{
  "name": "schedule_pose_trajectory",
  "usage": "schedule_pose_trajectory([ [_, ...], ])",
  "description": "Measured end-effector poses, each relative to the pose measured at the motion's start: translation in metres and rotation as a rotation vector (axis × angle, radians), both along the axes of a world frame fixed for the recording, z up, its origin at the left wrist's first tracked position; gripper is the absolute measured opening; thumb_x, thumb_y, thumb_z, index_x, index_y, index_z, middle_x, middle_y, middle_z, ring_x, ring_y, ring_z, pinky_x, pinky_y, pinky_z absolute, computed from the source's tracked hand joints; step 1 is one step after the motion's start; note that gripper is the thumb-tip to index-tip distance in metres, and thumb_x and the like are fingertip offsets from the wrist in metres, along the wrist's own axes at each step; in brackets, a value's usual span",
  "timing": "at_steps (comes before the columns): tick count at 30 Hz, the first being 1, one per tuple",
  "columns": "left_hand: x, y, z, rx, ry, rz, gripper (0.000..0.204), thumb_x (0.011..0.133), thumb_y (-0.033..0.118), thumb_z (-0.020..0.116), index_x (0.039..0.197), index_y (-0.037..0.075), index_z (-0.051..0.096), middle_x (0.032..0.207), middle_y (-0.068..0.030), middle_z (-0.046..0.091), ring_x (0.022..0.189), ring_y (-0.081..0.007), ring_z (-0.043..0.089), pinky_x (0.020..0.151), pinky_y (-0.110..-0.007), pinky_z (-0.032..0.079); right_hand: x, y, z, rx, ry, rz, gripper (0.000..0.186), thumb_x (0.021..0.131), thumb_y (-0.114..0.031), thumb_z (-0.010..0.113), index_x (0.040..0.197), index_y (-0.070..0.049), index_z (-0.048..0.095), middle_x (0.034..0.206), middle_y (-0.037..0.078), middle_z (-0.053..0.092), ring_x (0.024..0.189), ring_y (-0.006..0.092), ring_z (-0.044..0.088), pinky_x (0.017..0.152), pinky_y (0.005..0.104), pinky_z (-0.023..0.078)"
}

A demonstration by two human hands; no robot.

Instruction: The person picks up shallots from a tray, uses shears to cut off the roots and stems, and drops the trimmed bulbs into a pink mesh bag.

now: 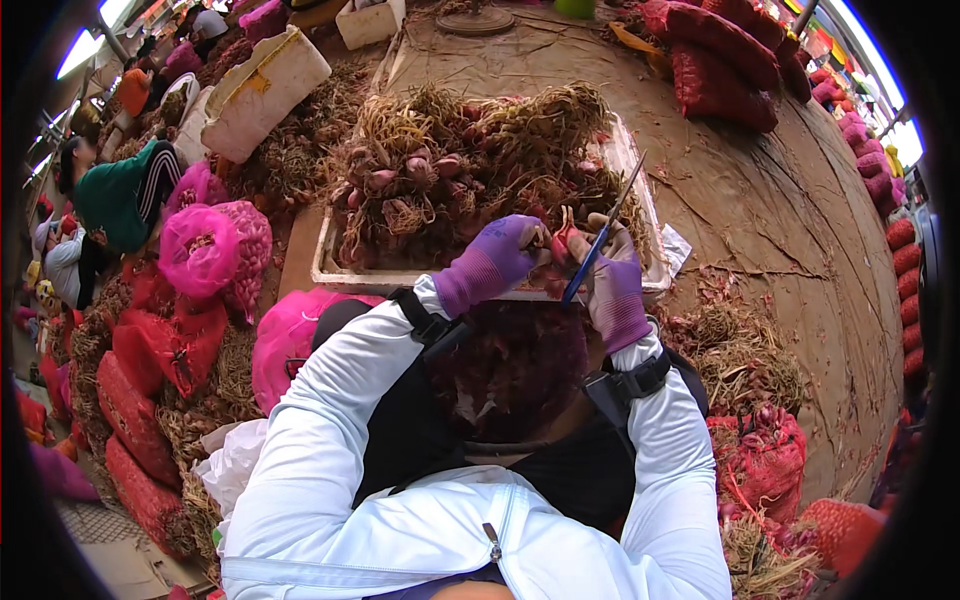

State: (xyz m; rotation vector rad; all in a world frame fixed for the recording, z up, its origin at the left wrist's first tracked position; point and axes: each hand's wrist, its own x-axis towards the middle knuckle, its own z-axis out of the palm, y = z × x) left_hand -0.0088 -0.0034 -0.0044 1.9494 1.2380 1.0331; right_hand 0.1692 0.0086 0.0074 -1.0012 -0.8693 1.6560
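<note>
My left hand (pixel 490 263), in a purple knit glove, is closed, its fingertips at a reddish shallot (pixel 563 238) between my two hands. Wrapped in a matching glove with dirty fingertips, my right hand (pixel 614 285) grips a knife (pixel 603 230) by its blue handle. The blade slants up and to the right, away from me. Just beyond my hands stands a white foam tray (pixel 648 215), heaped with shallots (pixel 420 170) that keep their dry stalks and roots. Below my hands, between my knees, a dark container (pixel 510 370) holds reddish pieces, hard to make out.
Pink mesh bags (pixel 200 250) and red sacks (pixel 140 420) crowd my left side. Dry stalks (pixel 740 350) and a red mesh bag (pixel 765 455) lie at right. Large red sacks (pixel 710 70) rest on the brown ground sheet (pixel 770 210). A person in green (pixel 125 200) sits far left.
</note>
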Motion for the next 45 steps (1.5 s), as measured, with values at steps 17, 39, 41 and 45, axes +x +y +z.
schedule_pose_trajectory([
  [17,0.002,0.018,-0.005,-0.611,-0.880,0.198,0.012,0.095,0.015,0.055,0.100,0.004,0.059,0.088,-0.0077,0.063,0.075,-0.0161,0.061,0.070,-0.031,0.052,-0.010,-0.009,0.009,0.194,0.008,0.034,0.046,0.084,0.003,0.067,0.124,-0.005,0.045,0.099,0.006,0.061,0.083,0.0124,0.063,0.069,0.0255,0.055],
  [39,-0.057,0.022,0.021,-0.382,-1.399,-0.342,0.018,0.096,0.023,0.056,0.104,0.007,0.058,0.099,-0.0039,0.061,0.090,-0.0123,0.059,0.078,-0.028,0.050,0.011,0.008,0.022,0.149,0.175,0.087,0.041,0.084,0.001,0.066,0.120,-0.001,0.045,0.094,0.008,0.060,0.080,0.0191,0.067,0.067,0.0340,0.061],
  [41,-0.062,0.015,0.058,-0.582,-0.344,-0.560,0.027,0.091,0.025,0.063,0.107,0.004,0.062,0.106,-0.0055,0.064,0.096,-0.0133,0.060,0.082,-0.027,0.049,0.015,0.014,0.016,0.227,0.115,0.010,0.041,0.084,0.004,0.065,0.120,0.001,0.045,0.094,0.008,0.060,0.081,0.0198,0.067,0.069,0.0362,0.062],
  [45,-0.029,-0.003,0.042,-0.171,0.185,-0.101,0.036,0.085,0.019,0.069,0.116,0.003,0.061,0.107,-0.0095,0.064,0.101,-0.0184,0.060,0.091,-0.030,0.045,0.007,0.008,0.017,0.400,-0.219,0.002,0.043,0.081,0.005,0.069,0.118,-0.004,0.050,0.094,0.003,0.060,0.079,0.0100,0.061,0.068,0.0223,0.054],
])
